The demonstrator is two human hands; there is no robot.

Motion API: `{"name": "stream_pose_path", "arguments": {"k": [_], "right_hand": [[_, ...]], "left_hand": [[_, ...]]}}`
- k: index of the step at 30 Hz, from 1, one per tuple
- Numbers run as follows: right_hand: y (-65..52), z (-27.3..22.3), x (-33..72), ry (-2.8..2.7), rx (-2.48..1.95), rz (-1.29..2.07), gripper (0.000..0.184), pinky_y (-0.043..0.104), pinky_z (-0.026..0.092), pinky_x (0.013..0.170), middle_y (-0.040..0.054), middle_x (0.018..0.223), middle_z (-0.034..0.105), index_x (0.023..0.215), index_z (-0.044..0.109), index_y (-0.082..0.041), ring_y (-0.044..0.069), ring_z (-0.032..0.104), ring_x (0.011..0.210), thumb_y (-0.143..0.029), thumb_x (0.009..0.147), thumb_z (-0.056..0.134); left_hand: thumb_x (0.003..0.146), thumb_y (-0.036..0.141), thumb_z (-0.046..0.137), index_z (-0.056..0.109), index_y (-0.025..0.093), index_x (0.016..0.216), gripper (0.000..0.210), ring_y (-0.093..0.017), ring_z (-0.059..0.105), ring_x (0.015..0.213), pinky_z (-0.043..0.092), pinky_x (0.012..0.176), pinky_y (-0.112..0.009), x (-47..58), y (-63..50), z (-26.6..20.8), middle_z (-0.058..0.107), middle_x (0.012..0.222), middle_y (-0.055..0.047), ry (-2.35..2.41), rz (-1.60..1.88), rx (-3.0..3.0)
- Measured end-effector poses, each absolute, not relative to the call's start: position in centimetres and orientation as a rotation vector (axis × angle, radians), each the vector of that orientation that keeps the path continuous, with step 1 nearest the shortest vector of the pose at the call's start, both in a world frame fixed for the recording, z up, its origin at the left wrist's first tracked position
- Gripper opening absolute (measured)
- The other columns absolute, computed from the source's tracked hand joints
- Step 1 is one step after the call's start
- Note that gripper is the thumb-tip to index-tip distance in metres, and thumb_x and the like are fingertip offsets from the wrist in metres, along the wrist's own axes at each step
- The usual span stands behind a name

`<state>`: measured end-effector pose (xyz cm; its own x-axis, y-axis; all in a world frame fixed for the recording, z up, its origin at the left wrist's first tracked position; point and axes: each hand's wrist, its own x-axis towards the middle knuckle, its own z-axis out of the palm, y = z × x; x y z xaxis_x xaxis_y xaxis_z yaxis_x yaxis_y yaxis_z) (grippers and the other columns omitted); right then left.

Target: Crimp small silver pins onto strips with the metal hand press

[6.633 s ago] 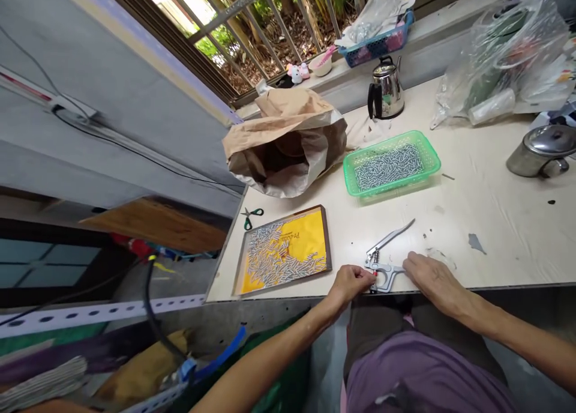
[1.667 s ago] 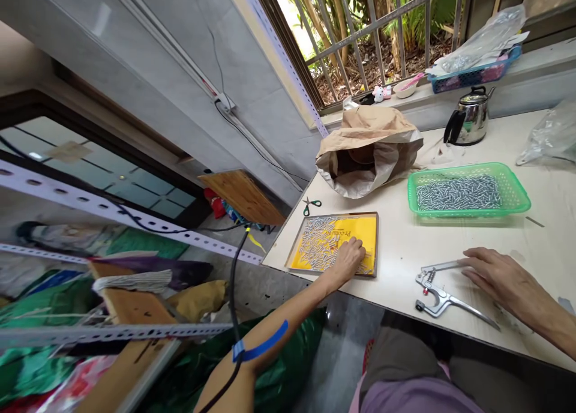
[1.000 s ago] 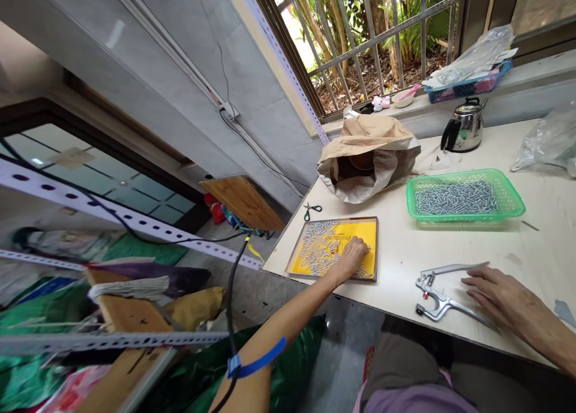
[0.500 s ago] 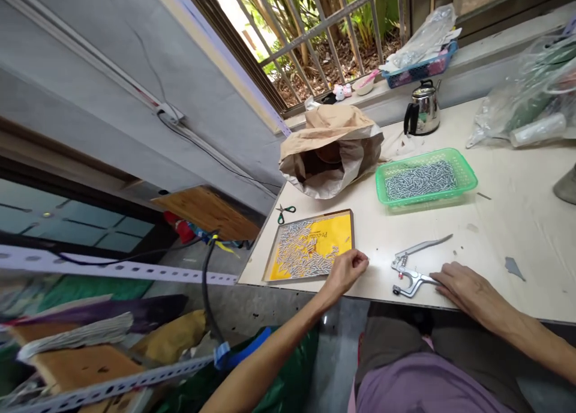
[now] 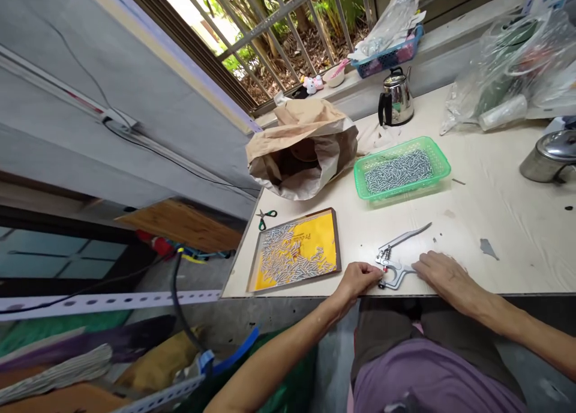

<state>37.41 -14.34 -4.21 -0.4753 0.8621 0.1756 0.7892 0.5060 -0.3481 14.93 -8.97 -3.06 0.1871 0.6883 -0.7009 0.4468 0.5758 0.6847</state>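
A pair of snap-fastener pliers (image 5: 402, 269) lies near the table's front edge, its handles spread and its jaws facing left. My right hand (image 5: 443, 281) is closed around the end of the lower handle. At the jaws, my left hand (image 5: 357, 282) pinches with thumb and forefinger; whatever sits between the fingertips is too small to make out. Left of that hand stands a shallow tray (image 5: 338, 245) with a yellow lining and many small metal pieces. Behind the pliers, a green plastic basket (image 5: 375, 195) holds more small silvery pieces.
An open brown paper bag (image 5: 306, 122) stands behind the tray. Green-handled scissors (image 5: 265, 218) lie at the table's left edge. A steel kettle (image 5: 398, 101), plastic bags (image 5: 499, 83) and a metal pot (image 5: 542, 161) are farther back. A grey scrap (image 5: 488, 249) lies to the right.
My left hand has moved right, from beside the tray to the pliers' jaws, still pinched. My right hand stays on the lower handle. The view has shifted slightly right.
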Motion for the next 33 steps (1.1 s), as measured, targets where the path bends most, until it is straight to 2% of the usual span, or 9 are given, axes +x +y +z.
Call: {"name": "stream_pose_path", "arguments": {"k": [13, 17, 23, 25, 27, 28, 30, 32, 33], "right_hand": [[-14.1, -4.5, 37.3, -2.466, -1.409, 0.301, 0.025, 0.032, 0.029, 0.065, 0.0048, 0.079, 0.054, 0.079, 0.054, -0.019, 0.02, 0.044, 0.073, 0.002, 0.078, 0.041], [-14.1, -4.3, 37.4, -2.459, -1.385, 0.309, 0.024, 0.032, 0.03, 0.065, 0.0051, 0.081, 0.055, 0.08, 0.054, -0.019, 0.02, 0.045, 0.074, 0.002, 0.075, 0.043], [-14.1, -4.3, 37.1, -2.486, -1.414, 0.252, 0.023, 0.031, 0.034, 0.064, 0.0054, 0.078, 0.057, 0.077, 0.056, -0.019, 0.019, 0.048, 0.072, 0.0, 0.078, 0.044], [-13.9, -4.6, 37.2, -2.51, -1.432, 0.248, 0.02, 0.031, 0.036, 0.064, 0.0058, 0.08, 0.059, 0.079, 0.058, -0.019, 0.019, 0.051, 0.074, -0.003, 0.079, 0.046], [-13.6, -4.9, 37.7, -2.514, -1.431, 0.265, 0.013, 0.033, 0.04, 0.069, 0.0091, 0.094, 0.062, 0.092, 0.06, -0.019, 0.022, 0.055, 0.086, -0.013, 0.082, 0.054], [-13.4, -5.0, 38.1, -2.507, -1.433, 0.266, 0.022, 0.035, 0.042, 0.074, 0.0123, 0.107, 0.061, 0.102, 0.059, -0.019, 0.025, 0.054, 0.096, -0.022, 0.081, 0.059], [-12.6, -5.1, 38.9, -2.489, -1.448, 0.257, 0.059, 0.042, 0.041, 0.088, 0.019, 0.132, 0.048, 0.126, 0.049, -0.017, 0.032, 0.045, 0.119, -0.038, 0.074, 0.069], [-11.7, -5.1, 39.7, -2.495, -1.463, 0.262, 0.087, 0.05, 0.033, 0.099, 0.0221, 0.143, 0.036, 0.138, 0.036, -0.015, 0.037, 0.03, 0.132, -0.05, 0.067, 0.073], [-11.2, -5.0, 40.0, -2.514, -1.459, 0.279, 0.094, 0.052, 0.03, 0.101, 0.0225, 0.144, 0.035, 0.14, 0.033, -0.015, 0.038, 0.027, 0.134, -0.055, 0.065, 0.073]], "left_hand": [[0.061, 0.039, 0.073, 0.063, 0.011, 0.061, 0.03, -0.005, 0.032, 0.037, 0.021, 0.04, -0.021, 15.6, -7.5, -2.6, 0.041, 0.039, 0.008, 1.505, -0.048, 1.224], [0.063, 0.035, 0.071, 0.064, 0.01, 0.061, 0.026, -0.004, 0.031, 0.038, 0.021, 0.041, -0.02, 15.6, -7.5, -2.6, 0.039, 0.038, 0.008, 1.544, -0.065, 1.358], [0.061, 0.041, 0.073, 0.064, 0.01, 0.062, 0.032, -0.005, 0.033, 0.037, 0.024, 0.04, -0.021, 15.4, -7.0, -2.4, 0.041, 0.039, 0.008, 1.474, -0.18, 1.234], [0.059, 0.04, 0.075, 0.064, 0.011, 0.062, 0.032, -0.005, 0.032, 0.037, 0.023, 0.04, -0.021, 15.4, -6.9, -2.2, 0.041, 0.039, 0.008, 1.461, -0.194, 1.238], [0.057, 0.041, 0.075, 0.062, 0.011, 0.059, 0.032, -0.004, 0.031, 0.036, 0.023, 0.04, -0.021, 15.5, -7.0, -2.0, 0.041, 0.038, 0.008, 1.445, -0.197, 1.24], [0.057, 0.042, 0.075, 0.061, 0.012, 0.057, 0.033, -0.004, 0.031, 0.036, 0.022, 0.04, -0.021, 15.5, -7.1, -2.0, 0.041, 0.038, 0.008, 1.438, -0.201, 1.241], [0.056, 0.045, 0.074, 0.059, 0.013, 0.055, 0.035, -0.005, 0.032, 0.036, 0.022, 0.04, -0.021, 15.5, -7.4, -1.9, 0.041, 0.037, 0.008, 1.438, -0.204, 1.244], [0.057, 0.048, 0.072, 0.055, 0.014, 0.052, 0.038, -0.004, 0.031, 0.036, 0.02, 0.04, -0.021, 15.3, -7.7, -1.9, 0.04, 0.036, 0.007, 1.425, -0.189, 1.247], [0.057, 0.05, 0.071, 0.052, 0.015, 0.049, 0.04, -0.004, 0.03, 0.036, 0.019, 0.04, -0.022, 15.2, -7.9, -1.9, 0.039, 0.036, 0.007, 1.407, -0.174, 1.246]]}}
